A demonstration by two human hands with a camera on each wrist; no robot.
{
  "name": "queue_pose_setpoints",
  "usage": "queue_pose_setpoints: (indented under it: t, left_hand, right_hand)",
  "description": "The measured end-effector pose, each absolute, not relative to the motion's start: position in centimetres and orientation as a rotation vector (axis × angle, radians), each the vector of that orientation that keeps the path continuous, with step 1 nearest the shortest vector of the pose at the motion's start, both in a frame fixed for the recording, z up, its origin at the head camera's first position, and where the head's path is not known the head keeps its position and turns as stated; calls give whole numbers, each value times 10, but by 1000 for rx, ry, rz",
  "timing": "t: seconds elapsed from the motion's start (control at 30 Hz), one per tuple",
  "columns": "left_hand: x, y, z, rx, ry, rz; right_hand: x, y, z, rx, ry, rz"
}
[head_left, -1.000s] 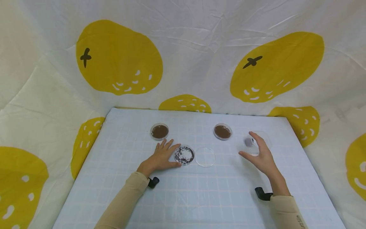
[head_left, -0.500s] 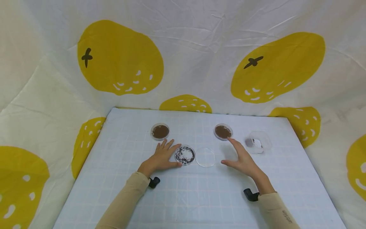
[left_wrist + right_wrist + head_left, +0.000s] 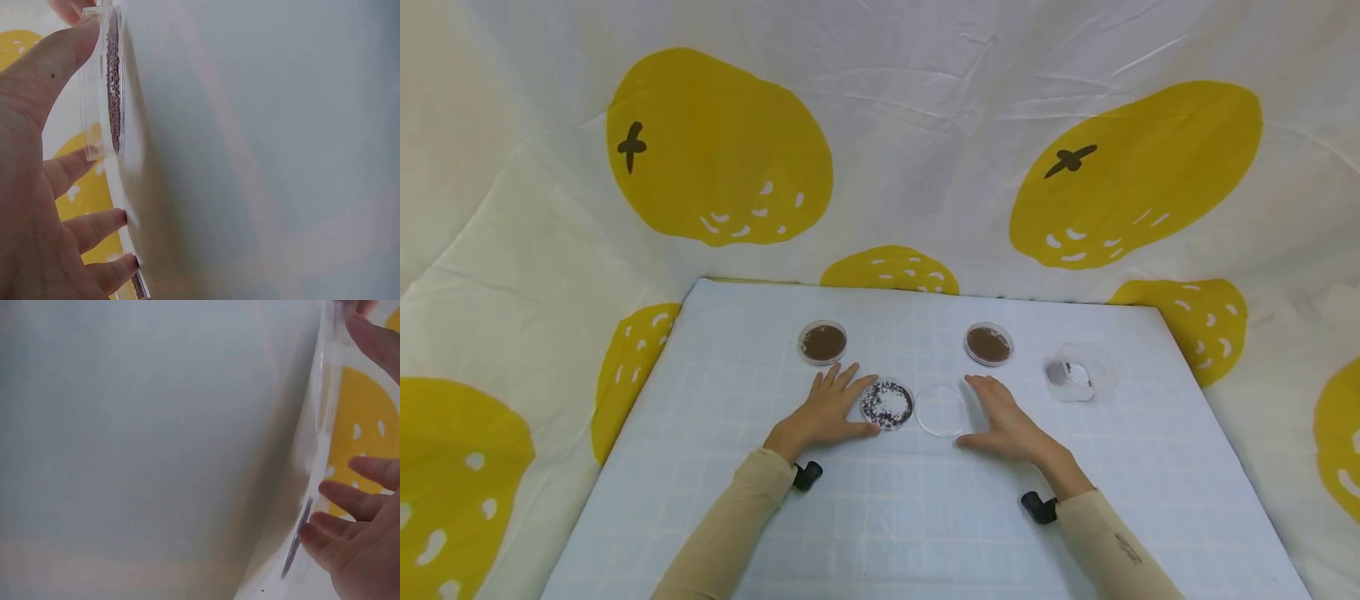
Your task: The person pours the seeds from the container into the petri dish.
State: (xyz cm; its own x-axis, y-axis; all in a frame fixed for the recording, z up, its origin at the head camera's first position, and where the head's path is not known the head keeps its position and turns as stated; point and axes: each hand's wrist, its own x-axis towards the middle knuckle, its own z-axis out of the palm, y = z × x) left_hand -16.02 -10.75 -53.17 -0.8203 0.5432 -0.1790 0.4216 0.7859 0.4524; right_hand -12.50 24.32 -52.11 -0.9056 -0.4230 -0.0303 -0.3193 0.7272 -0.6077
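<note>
In the head view, a clear petri dish (image 3: 887, 404) with dark grains around a pale middle lies on the table. My left hand (image 3: 829, 410) holds it from the left, thumb and index finger at opposite sides of its rim. In the left wrist view, the grains (image 3: 114, 87) form a thin layer inside the dish. Right beside it lies a clear round lid (image 3: 942, 411). My right hand (image 3: 1003, 421) stands at the lid's right side, thumb and fingers spread around it. In the right wrist view, a gap shows between the index finger (image 3: 375, 470) and the lid.
Two petri dishes full of brown grains, one at the back left (image 3: 823, 342) and one at the back right (image 3: 988, 344), stand behind the hands. A clear plastic tray (image 3: 1101, 375) with a small grey-and-white item (image 3: 1067, 374) lies farther right. A patterned cloth hangs behind the table (image 3: 865, 533).
My right hand has moved left from the clear tray to the empty lid, its fingers spread. My left hand has stayed at the petri dish with the dark grains.
</note>
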Motion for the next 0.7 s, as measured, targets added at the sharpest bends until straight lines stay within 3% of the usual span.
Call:
queue_pose_setpoints:
  t: [0.7]
  left_hand:
    - [-158,-105,-532,724,2712,537]
  right_hand:
    - [-132,229,-526,-570,2832,-731]
